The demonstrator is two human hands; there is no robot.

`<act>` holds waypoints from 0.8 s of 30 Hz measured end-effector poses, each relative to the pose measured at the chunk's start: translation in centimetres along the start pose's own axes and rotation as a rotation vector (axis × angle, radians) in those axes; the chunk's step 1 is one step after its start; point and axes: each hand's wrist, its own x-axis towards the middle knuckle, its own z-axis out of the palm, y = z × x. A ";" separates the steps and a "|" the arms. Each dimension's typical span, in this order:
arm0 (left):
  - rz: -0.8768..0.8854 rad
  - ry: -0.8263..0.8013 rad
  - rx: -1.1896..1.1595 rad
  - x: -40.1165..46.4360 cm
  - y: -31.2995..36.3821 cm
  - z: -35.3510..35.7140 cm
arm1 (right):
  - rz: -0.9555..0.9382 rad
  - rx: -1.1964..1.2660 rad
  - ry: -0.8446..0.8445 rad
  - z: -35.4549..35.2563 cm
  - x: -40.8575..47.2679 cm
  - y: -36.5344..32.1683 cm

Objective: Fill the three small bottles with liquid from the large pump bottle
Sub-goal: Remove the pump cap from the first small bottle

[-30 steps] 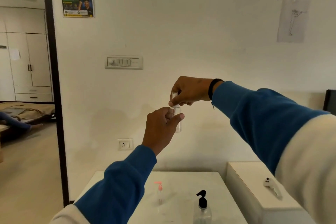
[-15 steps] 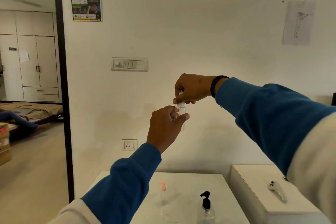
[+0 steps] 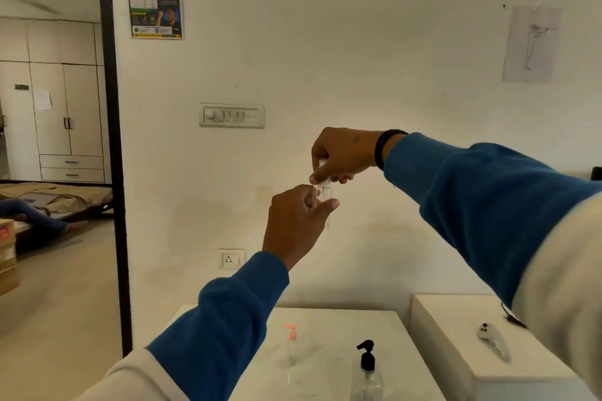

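I hold a small clear bottle (image 3: 326, 205) up at chest height in front of the wall. My left hand (image 3: 298, 221) grips its body from the left. My right hand (image 3: 342, 156) comes down from above and pinches the bottle's white cap (image 3: 323, 184). Far below on the white table (image 3: 325, 352) stands the large clear pump bottle with a black pump head (image 3: 366, 371). To its left stands a small clear bottle with a pink pump top (image 3: 291, 345).
A second white block (image 3: 456, 352) stands to the right of the table and carries a white controller (image 3: 492, 340). The wall behind holds a switch panel (image 3: 232, 115) and a socket (image 3: 230, 259). A doorway on the left opens to another room.
Both hands stay on the small bottle at about the same height. The view has shifted slightly, so the table items sit a little further right.
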 end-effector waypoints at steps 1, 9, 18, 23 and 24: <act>-0.005 -0.005 0.003 0.0 -0.1 0.0 | -0.012 0.030 -0.020 -0.1 -0.1 -0.1; -0.015 0.001 0.014 -0.1 -0.2 -0.2 | 0.073 0.001 0.038 -0.2 0.2 -0.7; -0.017 -0.010 0.027 -0.4 -0.2 -0.5 | -0.014 0.069 -0.063 -0.7 -0.2 -1.0; -0.018 -0.008 0.032 -0.7 -0.4 -0.6 | 0.037 0.001 0.005 -0.2 0.0 -1.4; -0.020 -0.008 0.032 -0.7 -0.4 -0.6 | 0.059 -0.019 0.020 -0.1 0.1 -1.5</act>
